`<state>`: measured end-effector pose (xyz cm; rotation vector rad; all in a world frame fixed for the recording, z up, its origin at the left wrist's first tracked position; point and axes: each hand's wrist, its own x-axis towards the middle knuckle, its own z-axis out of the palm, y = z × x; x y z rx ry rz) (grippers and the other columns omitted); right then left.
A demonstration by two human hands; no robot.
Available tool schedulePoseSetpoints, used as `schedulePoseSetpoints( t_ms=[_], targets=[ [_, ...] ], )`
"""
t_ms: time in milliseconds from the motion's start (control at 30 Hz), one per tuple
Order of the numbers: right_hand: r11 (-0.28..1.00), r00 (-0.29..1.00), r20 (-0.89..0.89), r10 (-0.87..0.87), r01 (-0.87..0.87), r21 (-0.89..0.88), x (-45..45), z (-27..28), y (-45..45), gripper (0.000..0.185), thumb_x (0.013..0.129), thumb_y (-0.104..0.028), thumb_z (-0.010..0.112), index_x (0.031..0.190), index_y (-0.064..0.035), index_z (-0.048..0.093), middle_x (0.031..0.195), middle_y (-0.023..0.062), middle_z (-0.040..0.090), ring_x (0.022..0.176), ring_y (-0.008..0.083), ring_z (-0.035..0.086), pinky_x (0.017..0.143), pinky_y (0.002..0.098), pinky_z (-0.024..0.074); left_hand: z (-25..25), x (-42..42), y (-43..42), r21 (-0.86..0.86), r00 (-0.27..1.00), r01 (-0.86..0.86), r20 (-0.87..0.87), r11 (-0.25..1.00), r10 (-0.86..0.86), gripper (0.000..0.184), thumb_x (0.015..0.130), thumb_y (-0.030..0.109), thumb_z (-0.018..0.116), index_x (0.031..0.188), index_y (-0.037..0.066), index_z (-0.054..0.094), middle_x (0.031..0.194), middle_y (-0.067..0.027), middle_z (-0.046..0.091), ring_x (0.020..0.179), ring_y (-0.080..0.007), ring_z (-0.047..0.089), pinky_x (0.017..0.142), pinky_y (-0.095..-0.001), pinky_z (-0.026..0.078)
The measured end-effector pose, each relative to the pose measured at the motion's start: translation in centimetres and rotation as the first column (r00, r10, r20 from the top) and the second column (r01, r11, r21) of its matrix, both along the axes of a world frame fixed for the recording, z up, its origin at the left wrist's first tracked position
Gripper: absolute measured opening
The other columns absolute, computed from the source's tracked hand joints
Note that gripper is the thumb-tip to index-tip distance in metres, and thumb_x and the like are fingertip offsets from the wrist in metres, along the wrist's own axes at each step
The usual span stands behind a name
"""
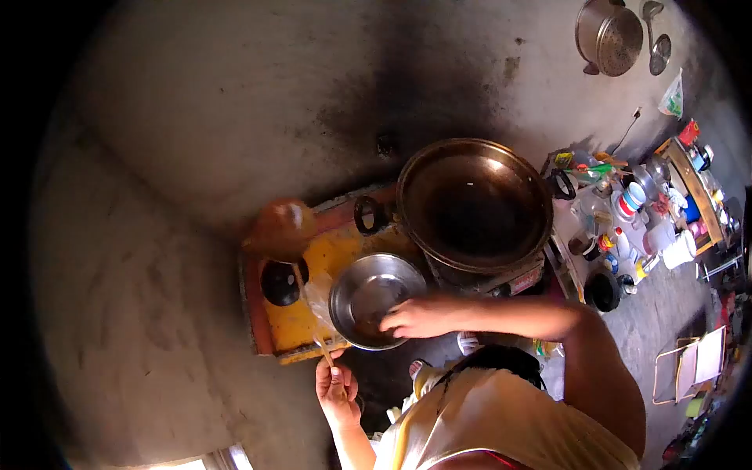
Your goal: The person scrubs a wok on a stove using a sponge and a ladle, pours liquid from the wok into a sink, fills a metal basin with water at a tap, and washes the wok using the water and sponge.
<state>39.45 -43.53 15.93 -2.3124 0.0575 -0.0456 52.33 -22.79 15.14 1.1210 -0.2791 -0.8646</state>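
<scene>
My left hand (pixel 337 385) is closed round the lower end of a long thin handle (pixel 319 338). The handle slants up toward a brownish, blurred round utensil head (pixel 283 229) by the wall. A shiny metal bowl (pixel 372 288) sits on a yellow surface (pixel 329 252). Over that bowl's right lower rim reaches my right hand (pixel 411 318), its fingers curled together inside; whatever they hold is hidden. Clear plastic (pixel 316 298) lies against the bowl's left side, beside a black round object (pixel 280 283).
A large dark wok (pixel 476 205) stands right of the bowl on a stove. Farther right, a crowded table (pixel 576 258) holds bottles, cups and containers. A pot (pixel 619 43) hangs on the wall. A folding chair (pixel 697 362) stands at the far right.
</scene>
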Motion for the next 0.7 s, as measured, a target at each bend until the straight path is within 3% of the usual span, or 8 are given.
schedulePoseSetpoints(
  t_ms=[67,133,167,267,333,400,567,700],
  targets=[
    [0.989,0.99,0.03,-0.14,0.138,0.06,-4.6,3.3,-2.1,0.022,0.081,-0.017,0.054,0.1,-0.0085,0.059,0.097,0.0091,0.06,0.089,0.0248,0.059,0.077,0.034,0.0458,-0.5,-0.5,1.5,0.053,0.999,0.048,-0.02,0.997,-0.047,0.02,0.088,0.013,0.047,0.104,0.002,0.053,0.059,0.0027,0.037,0.045,-0.0025,0.028,0.035,-0.0149,0.02],
    [0.915,0.913,0.06,-0.403,0.4,0.053,-9.1,6.8,-4.1,0.019,0.084,-0.016,0.054,0.101,-0.0099,0.061,0.095,0.0075,0.062,0.087,0.0192,0.06,0.076,0.0292,0.0471,-1.4,-1.6,2.7,0.148,0.996,0.075,-0.049,0.986,-0.068,0.017,0.088,0.012,0.047,0.099,0.001,0.054,0.056,0.0029,0.035,0.041,-0.0028,0.026,0.033,-0.0157,0.019],
    [0.851,0.844,0.11,-0.526,0.52,0.077,-11.1,7.2,-5.4,0.019,0.083,-0.015,0.054,0.1,-0.0087,0.061,0.094,0.0085,0.062,0.086,0.0207,0.06,0.075,0.0302,0.0471,-1.8,-2.0,3.3,0.154,0.997,0.072,-0.05,0.985,-0.065,0.017,0.088,0.012,0.047,0.099,0.001,0.054,0.056,0.0029,0.035,0.041,-0.0028,0.026,0.033,-0.0157,0.019],
    [0.543,0.537,0.087,-0.839,0.816,0.196,-16.8,8.7,-7.9,0.017,0.086,-0.014,0.052,0.1,-0.0066,0.06,0.09,0.0048,0.062,0.076,0.0102,0.057,0.064,0.0228,0.0468,-2.7,-3.4,4.9,0.242,0.988,0.092,-0.143,0.966,-0.059,0.019,0.088,0.011,0.045,0.1,0.0,0.055,0.053,0.0051,0.03,0.039,-0.0014,0.021,0.032,-0.0167,0.016],
    [0.419,0.392,0.185,-0.901,0.897,0.142,-20.2,7.0,-9.9,0.019,0.087,-0.015,0.051,0.102,-0.007,0.059,0.091,0.0057,0.062,0.075,0.0099,0.056,0.061,0.0221,0.0463,-3.2,-3.6,5.3,0.293,0.986,0.106,-0.153,0.95,-0.063,0.019,0.088,0.01,0.045,0.1,0.0,0.055,0.053,0.0051,0.03,0.039,-0.0015,0.021,0.032,-0.0167,0.016],
    [0.34,0.294,0.227,-0.929,0.919,0.202,-22.5,5.5,-11.3,0.019,0.087,-0.012,0.051,0.103,-0.0064,0.059,0.092,0.0048,0.062,0.075,0.0094,0.056,0.062,0.0217,0.0455,-4.0,-3.6,5.7,0.362,0.985,0.126,-0.158,0.923,-0.073,0.018,0.089,0.009,0.043,0.098,-0.001,0.055,0.052,0.0055,0.029,0.039,-0.0017,0.02,0.032,-0.0166,0.017],
    [0.311,0.293,0.32,-0.901,0.95,0.004,-25.7,3.1,-15.1,0.02,0.084,-0.008,0.052,0.102,-0.0056,0.058,0.093,0.0029,0.059,0.077,0.0102,0.053,0.07,0.0226,0.0425,-5.2,-4.0,4.1,0.438,0.971,0.165,-0.229,0.884,-0.067,0.019,0.088,0.006,0.042,0.099,-0.003,0.054,0.054,0.0051,0.03,0.042,-0.0021,0.023,0.033,-0.0167,0.017],
    [0.267,0.278,0.262,-0.924,0.961,-0.077,-26.7,2.3,-17.3,0.023,0.081,-0.006,0.054,0.103,-0.0065,0.057,0.097,0.0037,0.057,0.079,0.0125,0.052,0.065,0.0229,0.0421,-5.7,-3.6,2.6,0.409,0.954,0.22,-0.279,0.886,-0.108,0.021,0.089,0.01,0.041,0.1,-0.001,0.055,0.054,0.0039,0.034,0.04,-0.0035,0.027,0.034,-0.0174,0.02]
  ],
)
